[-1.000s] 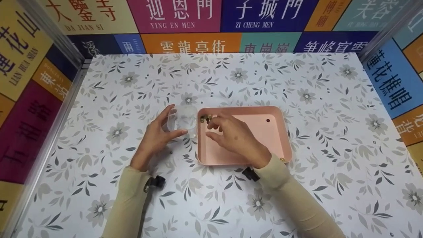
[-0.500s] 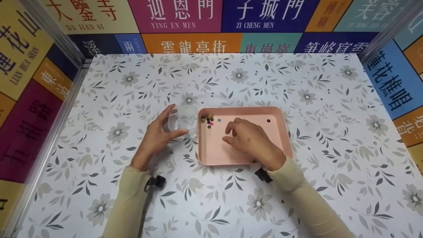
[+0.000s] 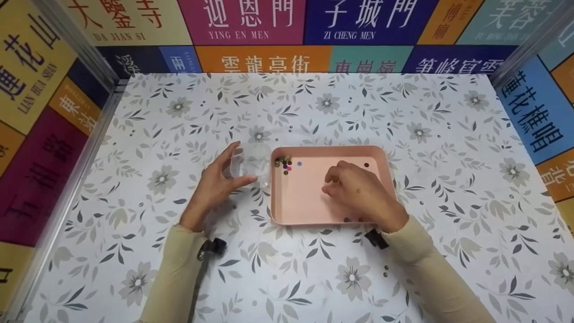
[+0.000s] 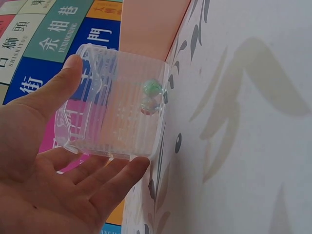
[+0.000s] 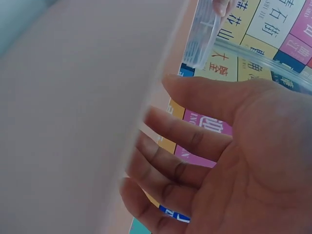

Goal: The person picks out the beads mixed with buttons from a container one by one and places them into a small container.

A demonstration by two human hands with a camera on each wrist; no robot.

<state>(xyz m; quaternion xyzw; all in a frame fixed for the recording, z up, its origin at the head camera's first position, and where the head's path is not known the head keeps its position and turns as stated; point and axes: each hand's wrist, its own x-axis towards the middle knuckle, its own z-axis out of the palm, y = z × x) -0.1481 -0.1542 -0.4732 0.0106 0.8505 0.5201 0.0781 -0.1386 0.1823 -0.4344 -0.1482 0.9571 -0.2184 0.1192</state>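
Somebody's left hand (image 3: 216,184) grips a clear plastic box (image 3: 251,161) by its sides on the counter (image 3: 287,269), two shiny balls (image 4: 152,87) inside, just left of a pink tray (image 3: 300,195). Over the tray hangs the right hand (image 3: 361,190), fingers loosely bent, thumb apart from them. Small beads (image 3: 284,162) cluster in the tray's far left corner; a dark bead (image 3: 366,165) lies far right.

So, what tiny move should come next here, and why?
Probably the right hand should pinch the lone dark piece near the far-right corner of the pink tray. It lies apart from the others and close to this hand, whose thumb and index fingertips look parted and empty. The left hand holds a clear container, two small balls inside, beside the tray.
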